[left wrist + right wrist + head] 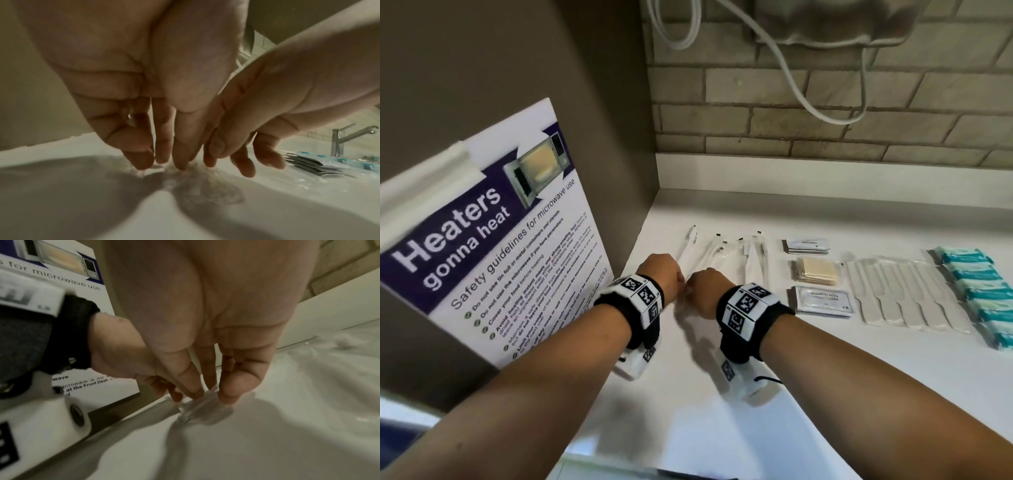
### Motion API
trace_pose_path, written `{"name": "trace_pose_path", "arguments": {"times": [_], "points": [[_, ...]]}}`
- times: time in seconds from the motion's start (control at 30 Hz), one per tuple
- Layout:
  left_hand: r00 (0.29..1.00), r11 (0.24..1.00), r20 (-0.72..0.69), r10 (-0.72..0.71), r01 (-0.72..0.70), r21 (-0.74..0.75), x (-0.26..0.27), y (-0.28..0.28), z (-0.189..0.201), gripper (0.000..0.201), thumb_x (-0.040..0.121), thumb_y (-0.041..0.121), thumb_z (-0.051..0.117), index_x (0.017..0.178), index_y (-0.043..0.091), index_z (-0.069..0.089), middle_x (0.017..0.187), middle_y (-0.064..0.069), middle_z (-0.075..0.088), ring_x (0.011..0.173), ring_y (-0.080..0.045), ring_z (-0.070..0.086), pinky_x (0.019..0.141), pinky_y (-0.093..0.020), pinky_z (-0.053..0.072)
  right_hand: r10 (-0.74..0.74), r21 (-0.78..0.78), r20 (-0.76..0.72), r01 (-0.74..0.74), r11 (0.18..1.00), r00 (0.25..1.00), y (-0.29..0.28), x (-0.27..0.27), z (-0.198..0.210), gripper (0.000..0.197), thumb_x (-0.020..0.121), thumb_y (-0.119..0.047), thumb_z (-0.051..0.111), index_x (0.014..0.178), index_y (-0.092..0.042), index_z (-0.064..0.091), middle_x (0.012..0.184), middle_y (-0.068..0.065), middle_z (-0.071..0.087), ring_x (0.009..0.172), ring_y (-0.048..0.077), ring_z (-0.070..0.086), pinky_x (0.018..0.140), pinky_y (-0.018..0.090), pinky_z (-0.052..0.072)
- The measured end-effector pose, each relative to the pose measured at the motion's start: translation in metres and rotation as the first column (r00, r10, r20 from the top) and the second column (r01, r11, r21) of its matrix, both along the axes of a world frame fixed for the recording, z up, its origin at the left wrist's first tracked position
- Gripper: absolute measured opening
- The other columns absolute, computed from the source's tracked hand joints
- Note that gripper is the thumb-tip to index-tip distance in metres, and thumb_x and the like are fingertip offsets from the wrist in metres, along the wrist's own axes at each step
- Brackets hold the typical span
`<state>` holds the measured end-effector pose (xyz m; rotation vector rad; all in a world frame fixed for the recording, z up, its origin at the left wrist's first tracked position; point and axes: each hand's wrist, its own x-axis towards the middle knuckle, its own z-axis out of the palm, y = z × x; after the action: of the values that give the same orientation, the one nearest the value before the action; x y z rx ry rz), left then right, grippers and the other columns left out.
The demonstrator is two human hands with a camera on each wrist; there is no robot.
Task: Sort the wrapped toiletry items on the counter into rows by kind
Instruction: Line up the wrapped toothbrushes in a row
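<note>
Step in hand: squaring up the clear-wrapped sticks [722, 253], centre-left of head view, on the table [825, 394]. Grips: left hand [662, 275] released, straight fingertips [141, 155] pressing one wrapper [202, 407]; right hand [707, 291] pinches its near end. Next, I'd say: slide it parallel to neighbours. Wrist views show that contact; head view hides it, shows other rows [900, 294] right.

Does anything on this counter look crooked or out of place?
Yes: the long clear-wrapped items at the left lie fanned at different angles, unlike the teal packets at the right, which sit in a neat row. Nothing looks spilled.
</note>
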<state>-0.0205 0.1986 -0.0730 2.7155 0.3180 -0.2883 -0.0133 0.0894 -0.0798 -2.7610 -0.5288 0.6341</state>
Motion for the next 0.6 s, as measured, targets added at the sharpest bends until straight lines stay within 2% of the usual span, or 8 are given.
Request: {"name": "trace_pose_path", "arguments": {"times": [0.13,0.2,0.3,0.37,0.4,0.47,0.53,0.6], "points": [[1.000,0.999,-0.029,0.007,-0.006,0.032,0.000,0.003,0.000,0.018,0.077,0.024,0.069,0.083,0.007,0.072,0.088,-0.014,0.071,0.086,-0.031,0.069,0.067,-0.030,0.051,-0.072,0.002,0.018,0.072,0.997,0.997,0.000,0.004,-0.005,0.032,0.095,-0.025,0.046,0.111,-0.001,0.061,0.116,0.021,0.059,0.107,0.035,0.058,0.072,0.032,0.037],[1.000,1.000,-0.009,-0.020,0.020,-0.005,-0.002,0.001,-0.002,0.017,0.080,0.022,0.066,0.076,0.006,0.070,0.090,-0.018,0.070,0.090,-0.033,0.067,0.073,-0.034,0.054,-0.084,0.005,0.027,0.084,0.996,0.996,-0.001,0.003,-0.004,0.031,0.095,-0.024,0.046,0.109,-0.002,0.062,0.114,0.019,0.060,0.106,0.031,0.057,0.072,0.032,0.038],[0.999,0.994,0.025,-0.033,0.035,-0.104,-0.002,-0.003,-0.009,0.018,0.084,0.015,0.061,0.096,0.009,0.074,0.099,-0.012,0.073,0.095,-0.028,0.068,0.086,-0.035,0.055,-0.103,0.039,0.034,0.101,0.994,0.994,0.000,0.001,-0.001,0.028,0.089,-0.023,0.056,0.106,-0.003,0.064,0.114,0.016,0.060,0.095,0.027,0.058,0.069,0.031,0.040],[0.999,0.991,0.033,-0.021,0.025,-0.130,-0.001,-0.004,-0.011,0.022,0.084,0.012,0.063,0.103,0.011,0.073,0.104,-0.009,0.072,0.098,-0.026,0.068,0.090,-0.035,0.054,-0.134,0.077,0.043,0.131,0.988,0.990,-0.002,0.000,0.000,0.033,0.084,-0.017,0.063,0.114,-0.004,0.059,0.119,0.015,0.056,0.098,0.028,0.060,0.073,0.031,0.045],[0.999,0.992,0.033,-0.011,0.015,-0.127,-0.001,-0.005,-0.010,0.020,0.082,0.013,0.067,0.101,0.014,0.072,0.104,-0.007,0.071,0.099,-0.025,0.067,0.091,-0.034,0.053,-0.163,0.097,0.049,0.157,0.983,0.985,-0.004,-0.001,0.001,0.039,0.084,-0.015,0.065,0.120,-0.004,0.055,0.122,0.014,0.053,0.104,0.030,0.060,0.078,0.032,0.047],[1.000,0.994,0.009,0.010,-0.009,-0.110,-0.001,-0.004,-0.007,0.014,0.077,0.016,0.073,0.079,0.023,0.062,0.093,-0.005,0.064,0.086,-0.026,0.063,0.087,-0.032,0.054,-0.207,0.128,0.047,0.200,0.971,0.977,-0.008,-0.003,0.002,0.048,0.082,-0.012,0.067,0.126,-0.003,0.048,0.126,0.014,0.049,0.111,0.032,0.058,0.085,0.034,0.048],[0.999,0.990,-0.017,0.042,-0.044,-0.132,0.000,-0.002,-0.009,0.035,0.075,0.016,0.074,0.063,0.026,0.043,0.084,-0.003,0.052,0.074,-0.023,0.048,0.075,-0.030,0.049,-0.213,0.126,0.048,0.206,0.970,0.976,-0.010,-0.005,0.003,0.049,0.082,-0.012,0.067,0.126,-0.004,0.047,0.128,0.014,0.047,0.112,0.033,0.057,0.089,0.036,0.048],[0.996,0.982,-0.040,0.084,-0.089,-0.167,0.000,0.000,-0.008,0.026,0.077,0.013,0.073,0.068,0.023,0.051,0.086,-0.005,0.054,0.077,-0.025,0.048,0.075,-0.029,0.047,-0.191,0.077,0.057,0.186,0.979,0.980,-0.011,-0.004,0.001,0.043,0.085,-0.010,0.064,0.125,-0.004,0.051,0.127,0.013,0.045,0.111,0.034,0.057,0.091,0.037,0.049]]}}
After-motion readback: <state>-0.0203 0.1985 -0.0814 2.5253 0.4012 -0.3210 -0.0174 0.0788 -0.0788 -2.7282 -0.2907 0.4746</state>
